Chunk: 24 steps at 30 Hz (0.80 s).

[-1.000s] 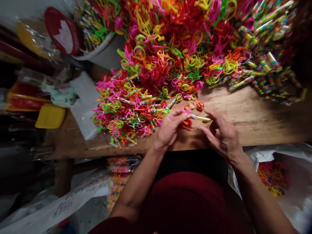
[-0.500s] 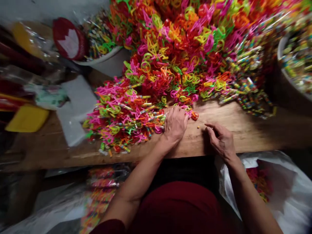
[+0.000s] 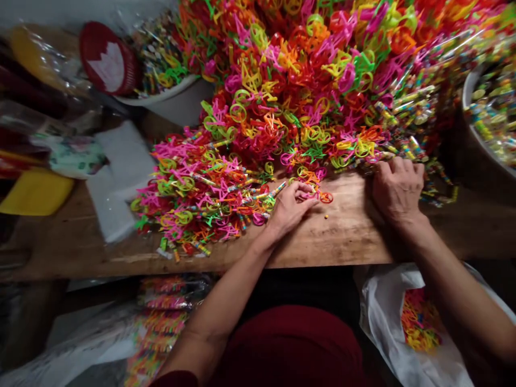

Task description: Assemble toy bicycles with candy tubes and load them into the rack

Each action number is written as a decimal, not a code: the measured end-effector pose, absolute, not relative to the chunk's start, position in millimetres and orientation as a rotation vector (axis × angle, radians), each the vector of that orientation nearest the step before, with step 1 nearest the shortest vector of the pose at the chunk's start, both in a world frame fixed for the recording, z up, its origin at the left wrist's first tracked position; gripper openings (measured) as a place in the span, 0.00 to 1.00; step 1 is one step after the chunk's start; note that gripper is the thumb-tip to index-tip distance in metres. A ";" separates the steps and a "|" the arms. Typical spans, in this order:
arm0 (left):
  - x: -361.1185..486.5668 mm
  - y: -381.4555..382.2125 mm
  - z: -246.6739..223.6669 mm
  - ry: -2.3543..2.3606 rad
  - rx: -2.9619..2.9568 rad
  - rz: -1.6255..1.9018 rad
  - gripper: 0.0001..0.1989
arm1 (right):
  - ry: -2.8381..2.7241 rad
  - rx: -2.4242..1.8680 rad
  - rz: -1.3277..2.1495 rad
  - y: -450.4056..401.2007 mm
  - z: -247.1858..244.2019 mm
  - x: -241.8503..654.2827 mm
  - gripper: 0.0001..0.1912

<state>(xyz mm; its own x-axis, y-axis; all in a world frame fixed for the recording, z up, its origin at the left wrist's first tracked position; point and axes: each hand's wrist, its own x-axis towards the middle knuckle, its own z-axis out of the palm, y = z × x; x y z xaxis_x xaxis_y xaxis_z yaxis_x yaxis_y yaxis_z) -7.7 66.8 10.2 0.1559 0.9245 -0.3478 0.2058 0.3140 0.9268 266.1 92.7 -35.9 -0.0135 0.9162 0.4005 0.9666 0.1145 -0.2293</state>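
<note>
Slim tube point(image 3: 278, 189), long axis slanting forward-right, beside left hand point(image 3: 287, 207)

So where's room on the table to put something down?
Between the orange ring and the right hand, the wooden table is bare to its front edge, except one speck. A dimmer patch seems free right of the right hand, by the tubes. Crowded: the big heap behind, the smaller heap by the left hand.

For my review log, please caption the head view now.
Left hand by bright plastic pieces, right hand at multicolored tubes, over wooden table.
</note>
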 end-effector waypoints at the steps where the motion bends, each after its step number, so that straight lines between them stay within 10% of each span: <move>1: -10.1 67.5 9.1 1.264 0.991 0.748 0.12 | -1.954 -1.794 -0.121 94.1 -36.6 269.9 0.09; 9: -14.5 61.7 21.4 1.032 0.259 0.793 0.02 | -1.723 -1.535 0.100 50.0 -9.9 226.2 0.05; 15: -3.8 44.0 31.2 0.979 0.123 0.776 0.08 | -1.262 -1.366 0.899 -5.4 -10.3 155.7 0.11; 24: 9.8 28.2 28.7 0.947 0.115 0.858 0.16 | -1.068 -1.280 0.955 -26.8 -25.3 148.2 0.11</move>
<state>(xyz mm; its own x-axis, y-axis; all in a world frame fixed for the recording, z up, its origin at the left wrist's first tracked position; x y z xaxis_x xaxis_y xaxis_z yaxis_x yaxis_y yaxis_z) 9.8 28.2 28.7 0.2892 0.6887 -0.6648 -0.5936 0.6739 0.4399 148.2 -26.8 -25.3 0.2527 0.9644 0.0773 0.0303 0.0720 -0.9969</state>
